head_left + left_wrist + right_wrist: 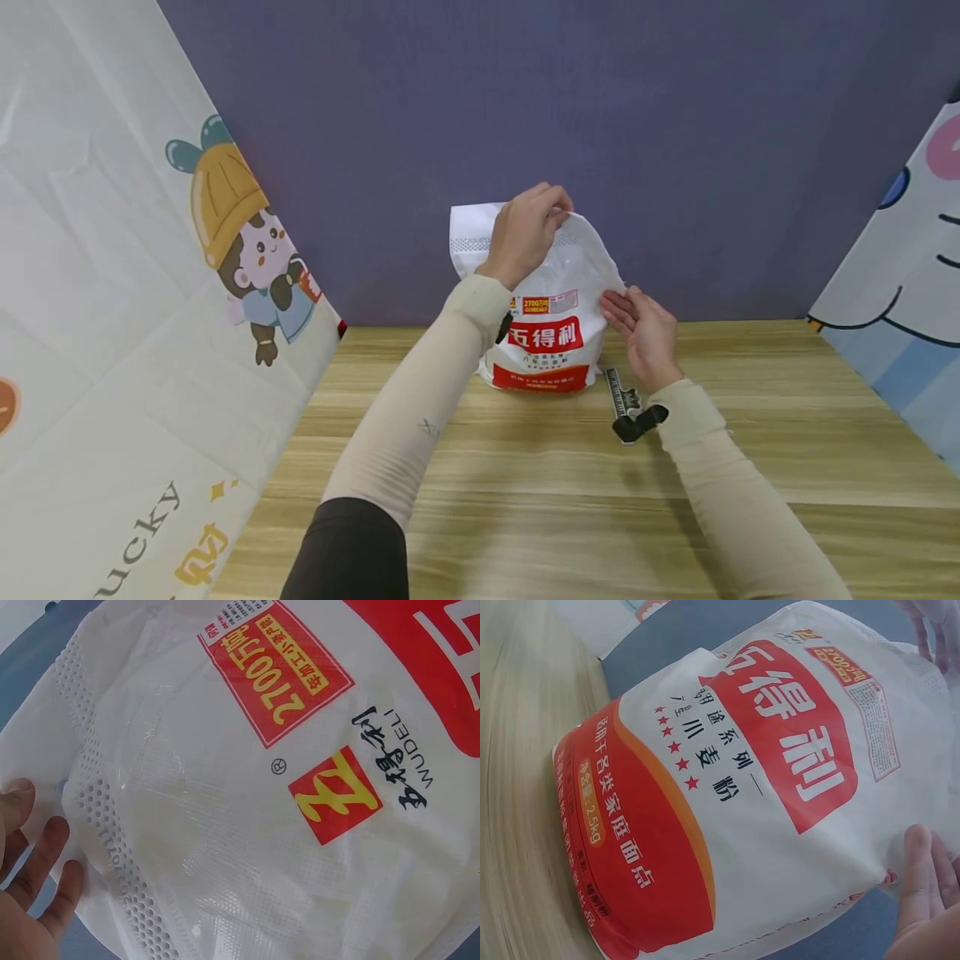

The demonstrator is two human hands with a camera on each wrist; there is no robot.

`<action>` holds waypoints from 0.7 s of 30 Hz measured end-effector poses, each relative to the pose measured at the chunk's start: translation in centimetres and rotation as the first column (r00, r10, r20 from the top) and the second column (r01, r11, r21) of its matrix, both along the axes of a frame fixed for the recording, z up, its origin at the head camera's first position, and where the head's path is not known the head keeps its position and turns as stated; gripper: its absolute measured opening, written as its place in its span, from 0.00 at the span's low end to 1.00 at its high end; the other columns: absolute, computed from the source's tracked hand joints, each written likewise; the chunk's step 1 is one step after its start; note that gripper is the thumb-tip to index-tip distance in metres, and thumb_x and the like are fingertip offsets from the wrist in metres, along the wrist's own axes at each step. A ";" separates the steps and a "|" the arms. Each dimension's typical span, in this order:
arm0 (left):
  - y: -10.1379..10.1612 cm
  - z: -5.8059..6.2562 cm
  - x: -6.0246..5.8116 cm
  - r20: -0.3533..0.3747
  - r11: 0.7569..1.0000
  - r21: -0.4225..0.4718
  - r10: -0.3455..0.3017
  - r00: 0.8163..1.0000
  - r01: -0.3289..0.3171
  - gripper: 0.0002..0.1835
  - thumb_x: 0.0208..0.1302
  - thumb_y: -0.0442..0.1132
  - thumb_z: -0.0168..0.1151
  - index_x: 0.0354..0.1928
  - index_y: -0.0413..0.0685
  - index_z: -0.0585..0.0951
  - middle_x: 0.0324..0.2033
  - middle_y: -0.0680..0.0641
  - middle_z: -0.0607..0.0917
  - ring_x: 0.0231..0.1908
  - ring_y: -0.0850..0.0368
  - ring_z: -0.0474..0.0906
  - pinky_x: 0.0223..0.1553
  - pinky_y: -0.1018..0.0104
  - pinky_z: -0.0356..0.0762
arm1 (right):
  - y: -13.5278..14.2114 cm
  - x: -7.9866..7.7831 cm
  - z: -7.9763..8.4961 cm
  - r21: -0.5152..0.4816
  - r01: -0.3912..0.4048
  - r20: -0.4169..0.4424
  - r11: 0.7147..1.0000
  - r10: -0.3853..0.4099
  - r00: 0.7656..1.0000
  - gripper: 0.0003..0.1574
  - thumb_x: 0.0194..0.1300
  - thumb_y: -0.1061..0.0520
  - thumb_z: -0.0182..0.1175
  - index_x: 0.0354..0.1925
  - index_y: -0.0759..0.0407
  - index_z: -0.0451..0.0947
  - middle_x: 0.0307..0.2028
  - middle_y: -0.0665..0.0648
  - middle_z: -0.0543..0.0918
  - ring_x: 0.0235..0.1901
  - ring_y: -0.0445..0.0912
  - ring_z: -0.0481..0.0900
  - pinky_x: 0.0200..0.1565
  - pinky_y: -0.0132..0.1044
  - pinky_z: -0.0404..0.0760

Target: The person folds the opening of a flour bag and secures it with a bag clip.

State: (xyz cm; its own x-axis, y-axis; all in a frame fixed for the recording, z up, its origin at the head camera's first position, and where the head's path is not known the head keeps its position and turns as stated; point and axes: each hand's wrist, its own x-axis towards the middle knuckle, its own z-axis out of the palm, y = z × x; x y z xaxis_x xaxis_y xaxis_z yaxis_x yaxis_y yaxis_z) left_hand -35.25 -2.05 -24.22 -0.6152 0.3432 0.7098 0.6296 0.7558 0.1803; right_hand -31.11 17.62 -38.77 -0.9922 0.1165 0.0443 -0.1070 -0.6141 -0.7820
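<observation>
A white flour bag [543,358] with red panels stands upright on the wooden table, close to the dark back panel. At its top edge my left hand [525,233] pinches the white material between thumb and fingers. In the left wrist view, the fingers [45,862] lie beside a strip of small perforations along that edge. My right hand [645,333] grips the bag's right side edge, lower down. The right wrist view shows the thumb [917,847] against the bag's side. Red lettering panels face me, and "2.5kg" is printed near the base.
A small flat piece with black-and-white markings [622,400] lies on the wooden table [525,492] right of the bag, near my right wrist. Behind stands a dark blue-grey panel [675,125]. A white printed sheet [135,333] borders the left side, another printed sheet [915,292] the right.
</observation>
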 end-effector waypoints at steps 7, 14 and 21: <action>-0.1 -0.2 -0.2 0.004 1.000 0.019 -0.008 1.000 0.008 0.05 0.73 0.41 0.62 0.42 0.53 0.86 0.40 0.54 0.87 0.43 0.61 0.85 0.46 0.66 0.80 | 0.0 -0.2 -0.2 0.024 0.018 0.037 1.000 -0.018 0.999 0.18 0.74 0.51 0.60 0.55 0.60 0.77 0.47 0.55 0.88 0.48 0.44 0.88 0.51 0.31 0.84; -0.2 -0.3 -0.2 0.005 1.000 0.018 -0.014 1.000 0.014 0.04 0.73 0.40 0.62 0.42 0.52 0.85 0.41 0.54 0.87 0.44 0.60 0.84 0.47 0.67 0.80 | 0.0 -0.5 -0.2 -0.013 0.017 0.048 1.000 -0.016 0.999 0.13 0.71 0.55 0.64 0.51 0.59 0.81 0.46 0.55 0.90 0.47 0.44 0.89 0.50 0.31 0.85; -0.1 -0.5 0.0 0.012 0.999 0.001 -0.033 0.999 0.033 0.05 0.74 0.39 0.61 0.44 0.51 0.85 0.43 0.53 0.86 0.46 0.60 0.84 0.48 0.68 0.79 | 0.2 -0.6 -0.3 -0.032 0.008 0.075 0.999 -0.005 0.997 0.12 0.69 0.56 0.66 0.49 0.58 0.82 0.43 0.54 0.91 0.44 0.43 0.89 0.47 0.31 0.86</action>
